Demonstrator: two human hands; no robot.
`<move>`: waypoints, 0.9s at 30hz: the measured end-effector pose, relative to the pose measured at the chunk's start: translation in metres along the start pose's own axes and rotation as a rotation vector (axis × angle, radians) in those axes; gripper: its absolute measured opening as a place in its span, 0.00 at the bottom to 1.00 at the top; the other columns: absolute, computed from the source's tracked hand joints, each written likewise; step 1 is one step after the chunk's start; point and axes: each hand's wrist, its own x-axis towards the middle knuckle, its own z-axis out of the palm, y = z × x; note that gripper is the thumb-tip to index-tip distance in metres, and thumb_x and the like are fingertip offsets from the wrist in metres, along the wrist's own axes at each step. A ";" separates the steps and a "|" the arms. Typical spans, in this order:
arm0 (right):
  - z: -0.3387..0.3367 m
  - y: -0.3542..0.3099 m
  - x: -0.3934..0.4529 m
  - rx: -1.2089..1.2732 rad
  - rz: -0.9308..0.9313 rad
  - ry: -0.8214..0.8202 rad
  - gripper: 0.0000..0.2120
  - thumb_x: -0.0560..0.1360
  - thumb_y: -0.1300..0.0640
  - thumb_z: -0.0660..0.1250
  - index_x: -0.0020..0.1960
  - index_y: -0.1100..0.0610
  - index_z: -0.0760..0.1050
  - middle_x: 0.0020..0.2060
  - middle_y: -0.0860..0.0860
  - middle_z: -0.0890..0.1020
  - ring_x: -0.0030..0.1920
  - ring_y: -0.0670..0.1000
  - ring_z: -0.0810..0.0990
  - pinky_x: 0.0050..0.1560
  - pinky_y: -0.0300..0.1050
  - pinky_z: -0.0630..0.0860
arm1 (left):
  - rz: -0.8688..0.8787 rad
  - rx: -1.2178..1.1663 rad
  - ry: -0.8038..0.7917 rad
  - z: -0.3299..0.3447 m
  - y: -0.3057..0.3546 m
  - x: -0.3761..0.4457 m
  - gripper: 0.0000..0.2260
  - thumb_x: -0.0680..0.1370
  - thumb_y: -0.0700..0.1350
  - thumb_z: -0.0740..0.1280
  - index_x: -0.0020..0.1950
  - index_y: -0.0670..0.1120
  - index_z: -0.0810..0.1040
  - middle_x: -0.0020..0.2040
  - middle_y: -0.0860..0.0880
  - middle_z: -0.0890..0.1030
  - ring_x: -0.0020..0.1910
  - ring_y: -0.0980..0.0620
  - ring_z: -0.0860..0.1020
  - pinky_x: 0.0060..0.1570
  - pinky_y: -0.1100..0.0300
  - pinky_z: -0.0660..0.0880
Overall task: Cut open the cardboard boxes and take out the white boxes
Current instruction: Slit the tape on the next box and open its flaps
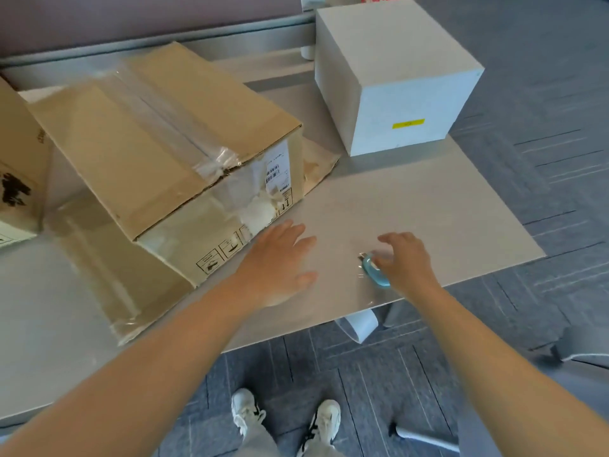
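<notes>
A large taped cardboard box lies tilted on the table, its top seam still covered with clear tape and its near end torn. A white box with a yellow label stands at the back right. A small blue box cutter lies on the table near the front edge. My right hand hovers over the cutter with curled fingers touching it; a firm grip is not evident. My left hand is spread flat, palm down, just beside the cardboard box's near corner.
A second cardboard box shows at the left edge. A flattened cardboard flap with tape lies under the big box. The grey table ends close to my hands; carpet floor and my shoes are below.
</notes>
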 end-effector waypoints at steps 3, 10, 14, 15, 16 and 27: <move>-0.024 -0.021 0.004 -0.043 -0.102 0.015 0.21 0.76 0.54 0.63 0.68 0.56 0.66 0.66 0.56 0.69 0.66 0.56 0.66 0.65 0.48 0.62 | -0.003 0.039 0.117 -0.026 -0.001 -0.004 0.27 0.80 0.55 0.55 0.76 0.49 0.53 0.77 0.49 0.49 0.76 0.50 0.44 0.72 0.57 0.42; -0.071 -0.111 0.017 0.055 -0.420 0.070 0.23 0.74 0.55 0.67 0.66 0.58 0.68 0.64 0.54 0.71 0.65 0.53 0.68 0.62 0.42 0.61 | -0.084 0.053 0.447 -0.088 -0.033 -0.027 0.29 0.70 0.59 0.56 0.62 0.41 0.75 0.63 0.38 0.74 0.64 0.37 0.72 0.61 0.43 0.68; -0.075 -0.154 0.027 0.067 -0.545 0.015 0.27 0.72 0.53 0.69 0.68 0.56 0.65 0.67 0.51 0.68 0.67 0.51 0.66 0.66 0.43 0.62 | -0.342 -0.019 0.347 -0.084 -0.077 -0.036 0.29 0.75 0.62 0.60 0.71 0.50 0.57 0.73 0.49 0.55 0.74 0.48 0.48 0.71 0.54 0.45; -0.074 -0.162 0.031 0.030 -0.568 -0.006 0.29 0.72 0.51 0.69 0.69 0.55 0.64 0.69 0.50 0.66 0.68 0.51 0.64 0.67 0.44 0.61 | -0.377 -0.042 0.345 -0.081 -0.086 -0.038 0.30 0.74 0.62 0.61 0.70 0.49 0.58 0.73 0.49 0.56 0.74 0.48 0.49 0.70 0.53 0.46; -0.073 -0.169 0.034 -0.020 -0.587 -0.025 0.31 0.71 0.50 0.69 0.71 0.54 0.62 0.71 0.49 0.64 0.69 0.51 0.63 0.69 0.45 0.59 | -0.413 -0.060 0.332 -0.079 -0.091 -0.040 0.31 0.74 0.63 0.61 0.70 0.49 0.57 0.73 0.48 0.56 0.74 0.47 0.49 0.70 0.52 0.47; -0.061 -0.202 0.057 -0.239 -0.621 -0.119 0.38 0.69 0.41 0.68 0.73 0.50 0.57 0.75 0.46 0.54 0.75 0.50 0.52 0.72 0.47 0.55 | -0.445 -0.113 0.362 -0.068 -0.136 -0.050 0.45 0.63 0.77 0.55 0.72 0.51 0.57 0.72 0.52 0.61 0.72 0.48 0.57 0.71 0.46 0.52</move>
